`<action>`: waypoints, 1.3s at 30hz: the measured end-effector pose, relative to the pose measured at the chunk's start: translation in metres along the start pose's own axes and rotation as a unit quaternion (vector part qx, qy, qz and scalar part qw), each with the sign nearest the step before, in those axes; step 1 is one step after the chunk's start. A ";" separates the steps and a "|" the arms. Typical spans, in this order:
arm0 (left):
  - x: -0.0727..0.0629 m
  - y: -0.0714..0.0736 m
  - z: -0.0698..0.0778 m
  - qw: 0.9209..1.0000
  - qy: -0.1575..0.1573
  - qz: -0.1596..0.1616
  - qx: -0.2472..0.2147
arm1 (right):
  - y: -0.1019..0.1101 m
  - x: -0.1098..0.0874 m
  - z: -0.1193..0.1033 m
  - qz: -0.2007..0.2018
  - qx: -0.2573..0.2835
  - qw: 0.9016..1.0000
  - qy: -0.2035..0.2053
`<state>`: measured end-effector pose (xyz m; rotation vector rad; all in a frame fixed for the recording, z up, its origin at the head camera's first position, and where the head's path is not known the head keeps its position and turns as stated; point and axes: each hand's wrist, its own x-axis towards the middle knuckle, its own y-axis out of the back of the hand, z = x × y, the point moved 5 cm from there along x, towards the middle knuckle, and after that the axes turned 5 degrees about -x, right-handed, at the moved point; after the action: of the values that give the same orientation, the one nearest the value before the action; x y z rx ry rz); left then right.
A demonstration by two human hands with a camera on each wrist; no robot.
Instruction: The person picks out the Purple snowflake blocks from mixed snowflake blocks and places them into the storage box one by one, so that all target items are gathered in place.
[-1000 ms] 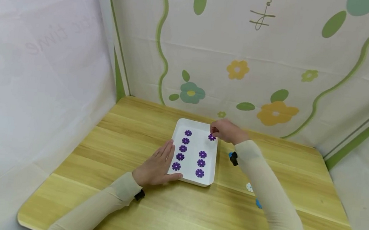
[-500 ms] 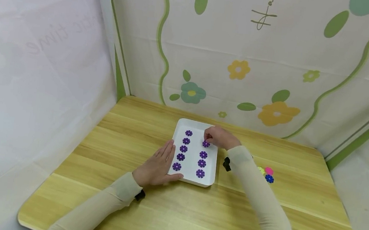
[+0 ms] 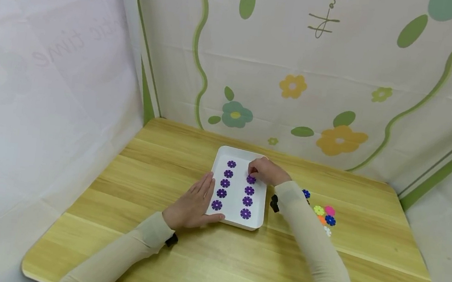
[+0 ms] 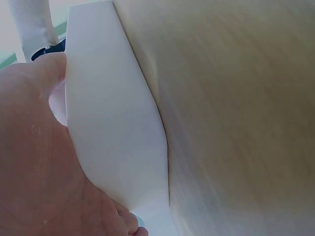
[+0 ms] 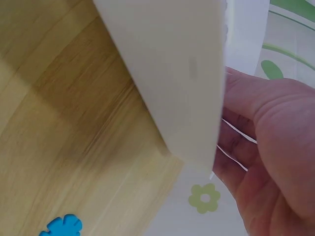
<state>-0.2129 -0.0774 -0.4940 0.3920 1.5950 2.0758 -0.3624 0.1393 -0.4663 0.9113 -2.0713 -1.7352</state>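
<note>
A shallow white tray (image 3: 232, 221) lies on the wooden table, with purple snowflake discs in two columns inside it. My left hand (image 3: 190, 204) rests against the tray's left side and near corner, fingers straight. At the top of the right-hand column, my right hand (image 3: 267, 171) pinches a purple snowflake disc (image 3: 251, 180) against the tray floor. Just below it lies another purple disc (image 3: 249, 190). The left wrist view has the palm (image 4: 44, 157) beside the tray's outer wall (image 4: 113, 108). In the right wrist view, the tray wall (image 5: 182, 73) hides the fingertips.
Right of the tray lie loose discs: yellow (image 3: 319, 210), pink (image 3: 329, 210), dark blue (image 3: 330, 220) and white (image 3: 327, 231), with an orange one partly behind the right sleeve. A light blue disc (image 5: 64, 226) shows in the right wrist view. A patterned cloth (image 3: 259, 70) hangs behind the table.
My right hand has carried the purple disc from near the tray's upper right corner toward me and left, to the head of the right column. My left hand has stayed put.
</note>
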 end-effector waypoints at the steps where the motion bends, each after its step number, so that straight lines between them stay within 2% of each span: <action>1: 0.000 -0.001 0.000 1.000 0.001 -0.004 0.002 | -0.001 0.000 0.001 -0.002 0.001 1.000 -0.003; 7: 0.002 0.000 0.001 1.000 0.002 -0.007 0.005 | 0.003 -0.001 0.006 0.006 0.010 1.000 -0.008; 14: 0.001 0.002 0.001 1.000 -0.001 -0.002 -0.002 | 0.026 -0.015 0.012 0.034 0.006 0.999 -0.011; 20: 0.002 0.002 0.000 1.000 -0.006 0.005 -0.005 | 0.046 -0.041 0.025 0.062 -0.003 0.998 -0.009; 26: 0.002 0.003 0.001 1.000 -0.006 0.001 -0.007 | 0.052 -0.075 0.046 0.067 -0.014 0.997 -0.020; 32: 0.003 0.003 0.000 1.000 -0.009 0.002 -0.013 | 0.047 -0.106 0.065 0.057 -0.019 0.998 -0.030; 39: 0.004 0.001 -0.003 0.999 -0.017 0.017 -0.022 | 0.034 -0.132 0.081 0.047 -0.028 0.998 -0.037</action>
<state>-0.2185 -0.0779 -0.4943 0.4398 1.5304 2.1142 -0.3193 0.2874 -0.4301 0.7315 -2.0641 -1.7933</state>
